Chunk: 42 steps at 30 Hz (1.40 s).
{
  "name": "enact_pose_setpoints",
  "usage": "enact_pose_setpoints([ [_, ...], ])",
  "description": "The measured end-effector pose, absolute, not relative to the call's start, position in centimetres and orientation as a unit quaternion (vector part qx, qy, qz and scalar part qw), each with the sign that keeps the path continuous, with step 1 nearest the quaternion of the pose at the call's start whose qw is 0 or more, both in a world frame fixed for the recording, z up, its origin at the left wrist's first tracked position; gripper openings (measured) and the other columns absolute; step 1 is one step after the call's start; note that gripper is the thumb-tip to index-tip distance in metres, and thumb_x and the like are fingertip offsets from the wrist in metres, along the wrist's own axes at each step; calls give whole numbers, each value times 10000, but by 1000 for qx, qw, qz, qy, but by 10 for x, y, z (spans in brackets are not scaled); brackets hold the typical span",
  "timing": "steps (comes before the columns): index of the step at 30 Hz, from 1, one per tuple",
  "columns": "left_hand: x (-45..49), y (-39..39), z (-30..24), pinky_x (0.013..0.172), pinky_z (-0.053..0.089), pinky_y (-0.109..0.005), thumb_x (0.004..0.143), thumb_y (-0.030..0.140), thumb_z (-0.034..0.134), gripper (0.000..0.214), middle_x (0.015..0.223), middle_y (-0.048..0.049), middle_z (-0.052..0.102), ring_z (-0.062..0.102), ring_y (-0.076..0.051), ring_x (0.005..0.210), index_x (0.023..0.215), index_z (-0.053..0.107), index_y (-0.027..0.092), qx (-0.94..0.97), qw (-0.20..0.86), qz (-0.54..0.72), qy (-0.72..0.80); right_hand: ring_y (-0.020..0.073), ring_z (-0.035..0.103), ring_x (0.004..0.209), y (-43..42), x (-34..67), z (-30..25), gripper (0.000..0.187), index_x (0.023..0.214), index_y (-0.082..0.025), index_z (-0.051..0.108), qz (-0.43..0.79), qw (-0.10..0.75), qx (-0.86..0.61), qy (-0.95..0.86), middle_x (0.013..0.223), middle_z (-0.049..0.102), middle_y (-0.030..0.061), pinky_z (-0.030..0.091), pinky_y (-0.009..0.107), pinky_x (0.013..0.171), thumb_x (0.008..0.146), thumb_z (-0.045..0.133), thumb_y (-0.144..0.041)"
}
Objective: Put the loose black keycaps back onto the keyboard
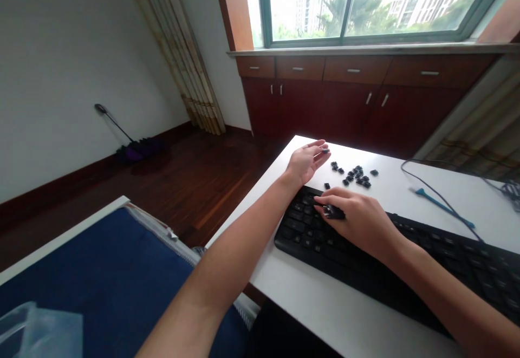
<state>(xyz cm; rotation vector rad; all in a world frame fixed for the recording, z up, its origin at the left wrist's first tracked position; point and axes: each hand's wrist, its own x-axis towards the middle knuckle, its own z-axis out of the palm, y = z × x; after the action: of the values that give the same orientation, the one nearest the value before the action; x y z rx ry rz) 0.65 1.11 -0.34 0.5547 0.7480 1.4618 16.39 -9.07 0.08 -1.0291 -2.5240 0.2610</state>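
1. My right grip (359,220) is clenched on a small black keycap (333,213), right over the keyboard (300,228).
2. My left grip (305,163) pinches a smaller dark piece (325,150) at its fingertips.
3. These pinches are slight: a slip could drop either piece, and a careless sweep could scatter the loose keycaps (353,175) just ahead of my right grip on the worktop (325,309).
4. My left wrist is bent, palm inward; my right fingers (325,200) curl downward.

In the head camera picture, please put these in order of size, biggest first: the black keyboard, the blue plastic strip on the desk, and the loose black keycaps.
1. Black keyboard
2. Blue plastic strip
3. Loose black keycaps, taken one by one; they look alike, so I do not rank them among themselves.
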Motion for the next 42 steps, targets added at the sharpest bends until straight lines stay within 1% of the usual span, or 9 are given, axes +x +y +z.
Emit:
enact_pose_setpoints([
  [7,-1,15,-4,986,555,-362,838,-40,542,176,892,-76,650,642,-116,814,843,651,98,238,644,649,328,236,727,916,-93,165,-2,251,1128,-256,724,83,204,-369,-903,1189,730,33,563,369,799,941,561,-293],
  [10,-4,18,-4,991,549,-368,839,-39,545,175,883,-72,643,637,-117,819,835,649,101,233,642,653,327,233,724,918,-93,165,-1,247,1127,-272,718,84,201,-363,-906,1208,719,31,561,358,780,936,564,-292],
  [17,-6,18,-2,985,550,-374,842,-34,558,160,873,-74,637,635,-120,814,824,647,98,229,646,656,316,256,710,924,-90,162,7,241,1080,-287,732,133,188,-407,-884,1154,725,35,545,410,842,936,577,-402],
  [23,-5,16,0,1004,537,-387,843,-30,557,152,868,-73,636,640,-126,840,827,639,97,237,650,654,305,259,696,944,-86,162,5,216,1028,-297,747,177,199,-427,-864,1121,720,36,522,431,908,903,626,-425],
  [30,-2,15,-1,1018,534,-400,840,-27,570,152,855,-63,636,640,-128,846,806,638,104,238,658,646,306,273,696,900,-80,162,7,240,992,-280,751,215,190,-431,-856,1059,730,63,531,436,875,873,648,-461],
  [34,-1,15,-2,1010,535,-409,834,-40,569,153,856,-69,635,634,-120,797,800,635,94,237,659,643,310,267,688,915,-80,160,10,225,981,-287,748,220,170,-437,-855,1062,727,49,516,431,881,870,653,-458],
  [36,-1,15,-1,1004,536,-407,834,-42,568,151,864,-74,637,632,-116,781,802,634,89,236,658,644,311,268,684,932,-81,161,14,275,1038,-287,735,225,157,-442,-854,1076,729,45,512,423,870,856,669,-482],
  [39,-2,14,1,997,539,-397,837,-42,561,157,872,-76,640,633,-114,780,808,637,91,235,655,648,309,260,687,912,-81,164,26,415,1177,-295,687,240,157,-462,-839,1061,740,37,514,400,816,856,651,-556],
  [42,-4,14,2,986,546,-391,837,-40,562,155,864,-70,640,633,-114,776,808,636,94,233,654,651,308,246,691,860,-80,163,39,389,1133,-301,703,233,191,-493,-816,983,754,31,509,384,774,898,580,-585],
])
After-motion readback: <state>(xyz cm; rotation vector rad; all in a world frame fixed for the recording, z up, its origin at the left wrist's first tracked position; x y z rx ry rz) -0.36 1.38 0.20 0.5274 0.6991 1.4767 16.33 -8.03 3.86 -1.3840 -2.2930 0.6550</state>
